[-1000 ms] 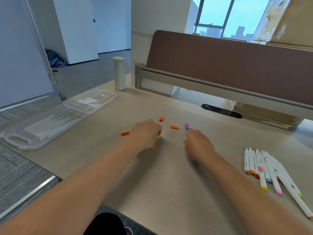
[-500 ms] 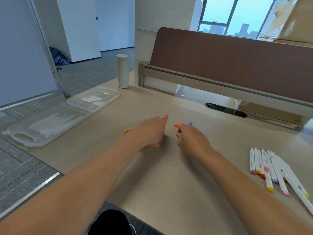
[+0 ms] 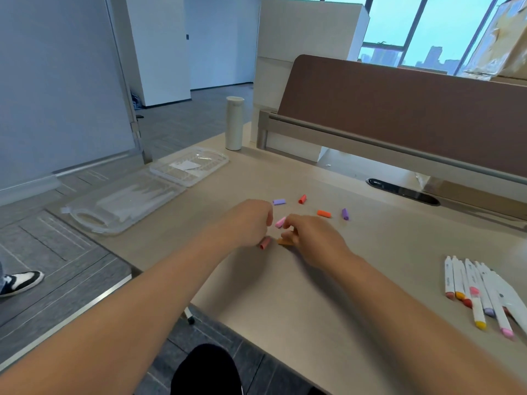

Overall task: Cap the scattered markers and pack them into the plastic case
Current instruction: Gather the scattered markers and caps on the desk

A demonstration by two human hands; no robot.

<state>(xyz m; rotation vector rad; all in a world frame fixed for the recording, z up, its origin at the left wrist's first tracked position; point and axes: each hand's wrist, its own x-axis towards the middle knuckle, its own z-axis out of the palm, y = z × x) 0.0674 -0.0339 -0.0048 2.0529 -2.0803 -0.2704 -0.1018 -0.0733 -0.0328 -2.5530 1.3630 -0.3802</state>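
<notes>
- Head view: my right hand (image 3: 313,240) has its fingers (image 3: 288,223) curled, with forefinger and thumb pinching the near end of the pink cap (image 3: 280,222). I cannot tell whether the cap is clear of the desk (image 3: 285,303).
- My left hand (image 3: 245,223) is curled at 9 o'clock of that cap, fingertips nearly on it. The palm faces away from me, so I cannot tell whether it holds anything.
- An orange cap (image 3: 283,241) lies half under my right fingers. A salmon cap (image 3: 265,242) lies just beside my left hand, at its 5 o'clock.
- From 12 to 2 o'clock of my hands, four more caps lie loose and apart: lilac cap (image 3: 279,201), red cap (image 3: 302,199), far orange cap (image 3: 324,213) and purple cap (image 3: 345,214).
- The markers (image 3: 479,295) lie bunched at 4 o'clock, well apart from the caps, with their coloured ends toward me.
- The case (image 3: 128,201) lies open and flat at 10 o'clock, near the desk's edge.
- As I judge it, I am picking up caps. Capping has hardly begun and packing has not started.
- Next, I think, the pink cap goes over to 4 o'clock and the pink-ended marker (image 3: 506,332) comes out of the bunch.
- That calls for my left hand on the barrel, then lining up the cap and pressing it home.
- The loose caps are small and round, so they may roll if I nudge them.
</notes>
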